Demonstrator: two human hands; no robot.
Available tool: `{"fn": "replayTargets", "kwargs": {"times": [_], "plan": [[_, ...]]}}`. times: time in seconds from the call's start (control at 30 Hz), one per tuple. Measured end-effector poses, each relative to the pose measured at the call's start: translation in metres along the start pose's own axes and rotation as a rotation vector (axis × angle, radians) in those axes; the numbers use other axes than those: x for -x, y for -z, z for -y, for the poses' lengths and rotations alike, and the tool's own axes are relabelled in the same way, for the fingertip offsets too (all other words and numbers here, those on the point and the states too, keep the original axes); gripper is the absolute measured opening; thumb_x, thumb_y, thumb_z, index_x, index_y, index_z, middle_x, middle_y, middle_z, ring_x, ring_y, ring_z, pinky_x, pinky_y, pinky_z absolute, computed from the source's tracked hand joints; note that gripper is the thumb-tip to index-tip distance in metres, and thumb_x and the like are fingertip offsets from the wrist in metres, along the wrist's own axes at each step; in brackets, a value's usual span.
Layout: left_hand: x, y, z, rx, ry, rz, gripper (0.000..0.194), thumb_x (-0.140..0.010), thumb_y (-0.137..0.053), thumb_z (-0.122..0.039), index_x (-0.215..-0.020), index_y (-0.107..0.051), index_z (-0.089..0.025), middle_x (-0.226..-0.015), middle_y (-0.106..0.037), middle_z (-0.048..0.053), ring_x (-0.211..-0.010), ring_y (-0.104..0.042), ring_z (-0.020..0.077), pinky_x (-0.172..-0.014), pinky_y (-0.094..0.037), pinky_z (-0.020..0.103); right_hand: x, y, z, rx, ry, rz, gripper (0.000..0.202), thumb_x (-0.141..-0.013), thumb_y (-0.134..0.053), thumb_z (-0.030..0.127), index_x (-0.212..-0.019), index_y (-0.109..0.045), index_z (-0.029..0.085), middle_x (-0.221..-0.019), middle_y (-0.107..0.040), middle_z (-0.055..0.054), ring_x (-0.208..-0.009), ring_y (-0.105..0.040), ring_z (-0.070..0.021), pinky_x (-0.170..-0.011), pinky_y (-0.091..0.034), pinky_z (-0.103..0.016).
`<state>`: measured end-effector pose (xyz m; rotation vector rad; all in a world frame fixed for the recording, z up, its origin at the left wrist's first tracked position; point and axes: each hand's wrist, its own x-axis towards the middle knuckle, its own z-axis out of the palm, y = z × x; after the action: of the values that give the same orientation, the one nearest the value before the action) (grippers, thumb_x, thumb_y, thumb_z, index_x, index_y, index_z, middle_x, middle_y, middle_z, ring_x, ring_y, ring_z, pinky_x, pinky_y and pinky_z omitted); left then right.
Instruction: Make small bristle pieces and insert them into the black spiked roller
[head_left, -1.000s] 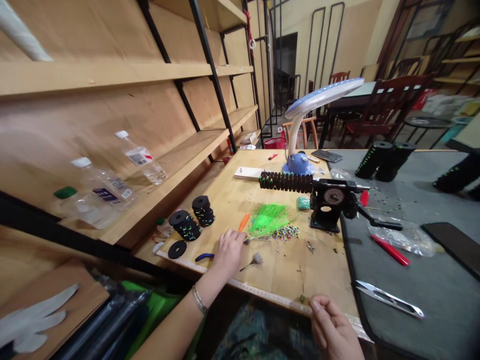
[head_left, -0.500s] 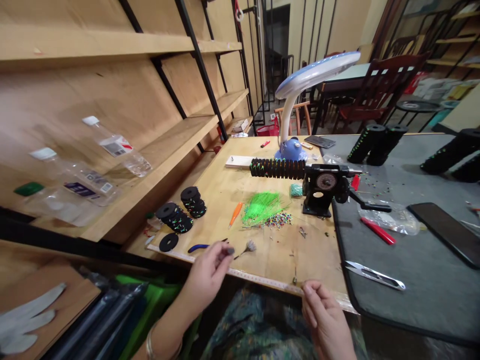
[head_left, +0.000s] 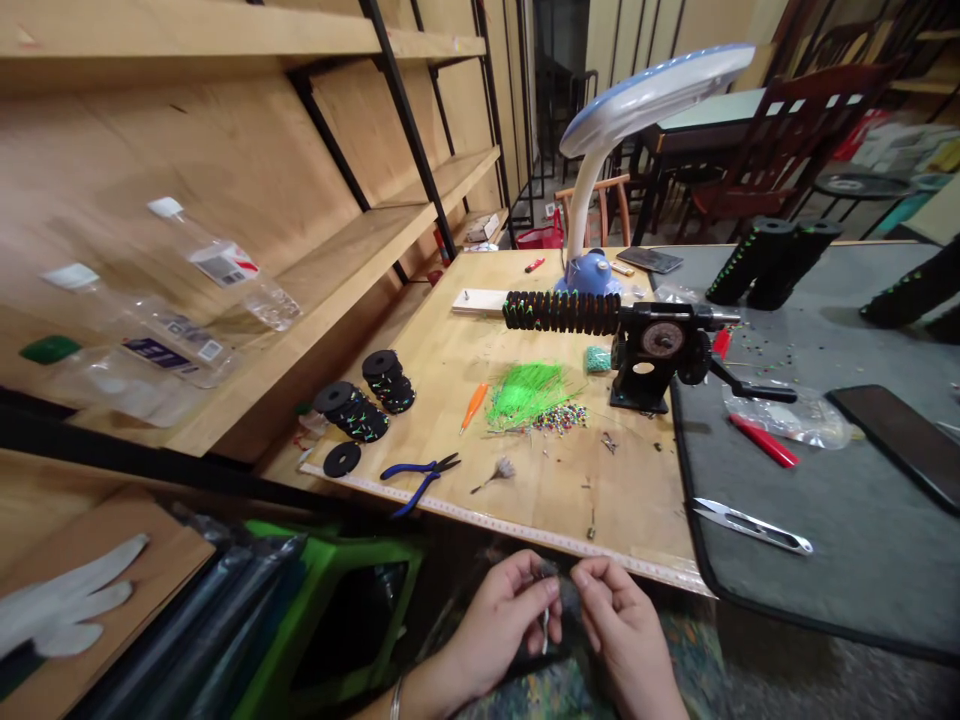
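Observation:
My left hand (head_left: 499, 622) is closed in a pinch over my lap, just off the table's front edge. Between its fingers shows a small greyish thing with a thin pale strip (head_left: 545, 632) below; its kind is unclear. Close beside it, fingertips nearly meeting, my right hand (head_left: 626, 628) is pinched too, and what it holds is too small to make out. On the tabletop nearest the hands lie blue-handled pliers (head_left: 421, 478), a small greyish tuft on a dark stem (head_left: 495, 474) and a tiny metal piece (head_left: 592, 524).
Green strands (head_left: 525, 395) and mixed beads (head_left: 559, 418) lie mid-table by an orange tweezer-like tool (head_left: 474, 408). Behind stands a black hand-cranked device (head_left: 651, 350) with a rod of black discs. A lamp (head_left: 589, 270), black disc stacks (head_left: 352, 412) and thread snips (head_left: 754, 527) are around.
My left hand has moved right and down from beside the pliers, which now show fully. It has come close to my right hand, which shifted slightly down.

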<state>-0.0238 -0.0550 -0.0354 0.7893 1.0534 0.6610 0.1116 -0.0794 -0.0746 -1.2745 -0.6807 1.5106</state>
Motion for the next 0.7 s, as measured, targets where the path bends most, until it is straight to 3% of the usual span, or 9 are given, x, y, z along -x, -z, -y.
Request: {"fn": "replayTargets", "kwargs": {"times": [0.23, 0.7], "plan": [[0.0019, -0.0021, -0.0034, -0.066, -0.019, 0.018, 0.044, -0.071, -0.069, -0.054, -0.077, -0.05, -0.016, -0.057, -0.054, -0.004, -0.044, -0.044, 0.005, -0.043, -0.029, 0.018, 0.0018, -0.0062, 0.0072, 0.016, -0.035, -0.003, 0.051, -0.064, -0.071, 0.067, -0.068, -0.057, 0.017, -0.04, -0.042, 0.01, -0.034, -0.029, -0.0033, -0.037, -0.018, -0.017], [0.0004, -0.0046, 0.0034, -0.154, -0.113, 0.017, 0.034, -0.08, -0.063, -0.047, -0.075, -0.048, -0.017, -0.061, -0.052, -0.004, -0.051, -0.048, 0.0083, -0.053, -0.038, 0.022, 0.0008, -0.0089, 0.0101, 0.057, -0.029, -0.025, 0.053, -0.063, -0.069, 0.069, -0.067, -0.056, 0.017, -0.039, -0.039, 0.011, -0.034, -0.029, -0.0047, -0.037, -0.019, -0.018]]}}
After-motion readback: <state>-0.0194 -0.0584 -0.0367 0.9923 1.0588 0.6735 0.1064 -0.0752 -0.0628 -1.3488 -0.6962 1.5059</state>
